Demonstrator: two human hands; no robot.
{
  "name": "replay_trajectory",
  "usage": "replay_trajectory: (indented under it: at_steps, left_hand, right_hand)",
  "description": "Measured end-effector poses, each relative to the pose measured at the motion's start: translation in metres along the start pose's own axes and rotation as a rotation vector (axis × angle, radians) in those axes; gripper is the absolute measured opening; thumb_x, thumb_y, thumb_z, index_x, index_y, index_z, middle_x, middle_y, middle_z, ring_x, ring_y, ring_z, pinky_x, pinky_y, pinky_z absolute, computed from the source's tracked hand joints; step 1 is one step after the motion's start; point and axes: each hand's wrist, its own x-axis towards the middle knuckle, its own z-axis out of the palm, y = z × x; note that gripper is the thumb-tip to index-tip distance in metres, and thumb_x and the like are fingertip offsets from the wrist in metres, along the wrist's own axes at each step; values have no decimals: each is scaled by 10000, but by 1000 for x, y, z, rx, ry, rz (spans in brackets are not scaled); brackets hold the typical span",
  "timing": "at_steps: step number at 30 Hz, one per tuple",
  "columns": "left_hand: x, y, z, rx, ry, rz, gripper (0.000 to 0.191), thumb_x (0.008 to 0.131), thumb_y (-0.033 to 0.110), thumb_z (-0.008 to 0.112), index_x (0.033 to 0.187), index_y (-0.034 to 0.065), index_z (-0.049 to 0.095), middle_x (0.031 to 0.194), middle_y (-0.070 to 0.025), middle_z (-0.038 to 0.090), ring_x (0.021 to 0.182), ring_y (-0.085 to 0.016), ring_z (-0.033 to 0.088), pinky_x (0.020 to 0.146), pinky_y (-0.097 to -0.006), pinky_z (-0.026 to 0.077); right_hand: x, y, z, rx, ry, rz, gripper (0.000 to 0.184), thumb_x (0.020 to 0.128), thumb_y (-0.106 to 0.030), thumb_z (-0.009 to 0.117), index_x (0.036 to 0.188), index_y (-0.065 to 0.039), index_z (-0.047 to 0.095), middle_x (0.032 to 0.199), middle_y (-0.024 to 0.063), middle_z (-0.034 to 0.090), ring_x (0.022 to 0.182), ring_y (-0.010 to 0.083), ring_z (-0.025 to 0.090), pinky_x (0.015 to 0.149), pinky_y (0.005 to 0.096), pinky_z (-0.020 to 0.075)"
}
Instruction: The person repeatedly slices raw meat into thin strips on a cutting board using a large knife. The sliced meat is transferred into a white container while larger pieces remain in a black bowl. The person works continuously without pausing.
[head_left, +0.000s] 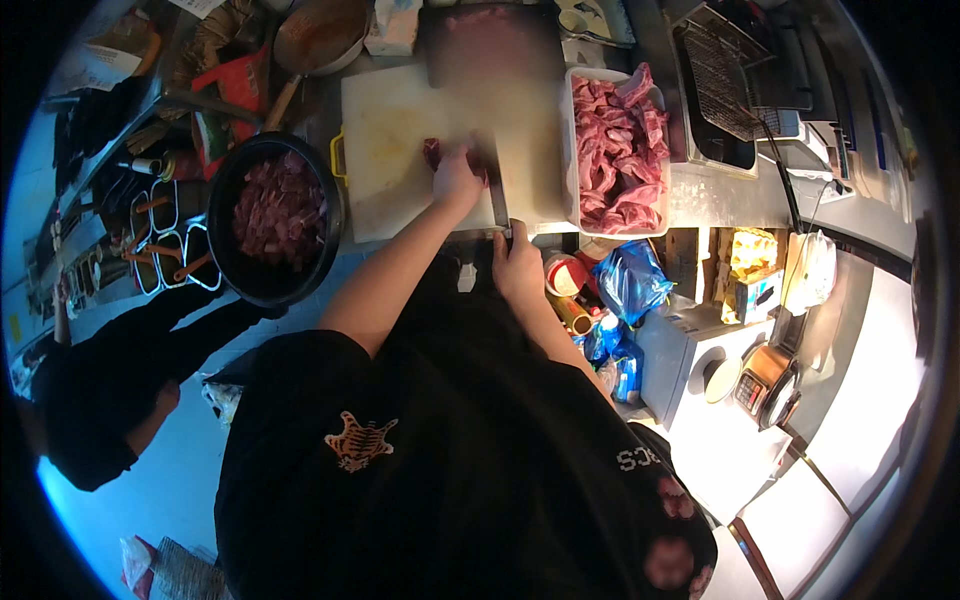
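My left hand (457, 182) holds a dark red piece of raw meat (432, 153) down on a white cutting board (386, 157). In my right hand (519, 262) is the handle of a knife. Its long blade (498, 187) points away from me over the board, just right of the meat and my left fingers. A white plastic tub (571, 150) piled with raw meat strips (619, 161) stands against the board's right side. To the left is a large black bowl (330, 217) with cut meat pieces (279, 206) inside. The blade's far end is blurred.
Behind the board lies a dark tray (442, 45), partly blurred, with meat on it. A wooden-handled pan (322, 37) sits at the back left, and a fryer basket (724, 79) at the right. Another person (97, 397) in dark clothes stands at the left. Bagged goods (634, 281) fill space below the counter.
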Motion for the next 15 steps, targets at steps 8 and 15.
replay_trajectory:
  at_steps: [8,15]
  left_hand:
    - [0,7,-15,154,-72,90,432,800,154,770,1190,33,629,1316,-220,576,1103,-441,638,938,-516,546]
    - [22,-2,-44,514,-238,551,529,703,180,807,1180,39,627,1372,-131,546,1343,-337,488,1028,-483,523]
  right_hand:
    - [1,0,8,1,-49,53,346,1019,-266,596,1266,-42,503,912,332,688,850,529,671,735,598,538]
    - [2,-7,13,-8,-100,126,370,1025,-264,582,1303,-43,479,897,329,689,835,540,665,748,619,529]
